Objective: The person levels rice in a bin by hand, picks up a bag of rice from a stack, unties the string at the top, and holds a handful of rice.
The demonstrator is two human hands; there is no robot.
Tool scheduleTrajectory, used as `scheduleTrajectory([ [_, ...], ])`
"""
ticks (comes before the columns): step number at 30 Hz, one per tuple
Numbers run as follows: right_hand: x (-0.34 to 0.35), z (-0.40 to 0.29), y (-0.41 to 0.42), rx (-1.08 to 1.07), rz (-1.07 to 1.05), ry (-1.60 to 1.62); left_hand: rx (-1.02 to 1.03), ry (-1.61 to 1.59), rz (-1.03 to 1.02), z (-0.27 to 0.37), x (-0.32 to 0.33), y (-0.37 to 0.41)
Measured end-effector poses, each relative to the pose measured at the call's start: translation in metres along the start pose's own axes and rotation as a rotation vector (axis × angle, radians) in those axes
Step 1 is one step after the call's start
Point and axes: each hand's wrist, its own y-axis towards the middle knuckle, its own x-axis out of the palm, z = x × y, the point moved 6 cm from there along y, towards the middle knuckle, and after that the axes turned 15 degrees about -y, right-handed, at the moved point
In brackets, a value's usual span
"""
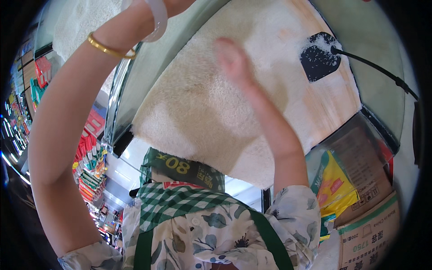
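Observation:
A wide heap of white rice grains (209, 111) fills a bin with clear side panels before me. My right hand (234, 62) is over the middle of the rice, blurred, with nothing seen in it. My left arm, wearing a gold bracelet and a pale bangle, reaches up past the bin's left panel. Only the base of my left hand (177, 6) shows at the top edge; its fingers are out of frame. A flat black plate (320, 62) on a thin black stem lies at the right of the rice, with grains scattered on it.
Another heap of white grains (79, 30) is beyond the left panel. Cardboard boxes (369, 233) and a yellow packet (337, 185) are at the lower right. A dark green printed bag (182, 168) is just below the rice. Shelves of packaged goods (89, 168) stand left.

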Motion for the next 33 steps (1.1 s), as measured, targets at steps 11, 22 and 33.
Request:
scheduleTrajectory([
  [11, -0.096, 0.129, 0.171, -0.091, 0.422, -0.616, -0.051, -0.135, -0.012, 0.007, -0.002, 0.000],
  [22, -0.100, 0.141, 0.205, 0.009, 0.388, -0.693, 0.088, -0.146, -0.052, -0.002, 0.007, -0.005],
  [33, -0.142, 0.126, 0.186, 0.344, 0.321, -0.841, 0.089, -0.166, -0.066, -0.001, 0.007, -0.004],
])
